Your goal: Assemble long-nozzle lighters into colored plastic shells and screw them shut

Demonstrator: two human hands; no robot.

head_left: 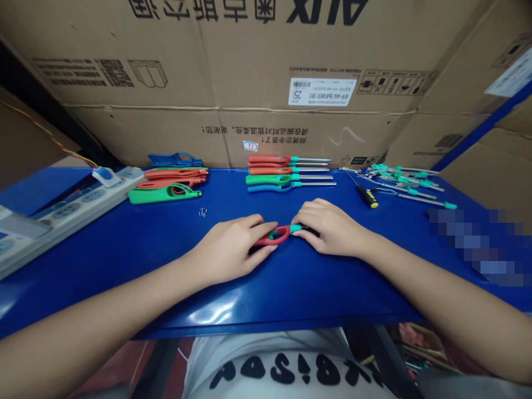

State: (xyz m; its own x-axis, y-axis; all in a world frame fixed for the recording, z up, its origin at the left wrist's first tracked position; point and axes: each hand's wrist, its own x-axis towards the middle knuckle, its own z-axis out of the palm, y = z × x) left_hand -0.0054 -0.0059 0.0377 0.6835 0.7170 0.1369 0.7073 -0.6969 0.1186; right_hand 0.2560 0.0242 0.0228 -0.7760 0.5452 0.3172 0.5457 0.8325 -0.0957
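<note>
A red gas lighter [283, 235] with a teal collar lies between my two hands, low over the blue table. My left hand [235, 246] is closed round its red handle, thumb and fingers on opposite sides. At the collar, my right hand [328, 228] pinches the metal tube end, most of which its fingers hide. Beyond my hands is a row of assembled lighters [270, 172] in red, orange, green and blue. Handle shells [166, 194] in green, red and blue lie to the left, with a few small screws [203, 212] in front of them.
A black and yellow screwdriver [367, 196] lies at the right, beside a heap of metal tubes with teal collars and wires [405, 180]. A white power strip [70, 213] runs along the left. Behind the blue table [224, 299] stands a cardboard wall [166, 122].
</note>
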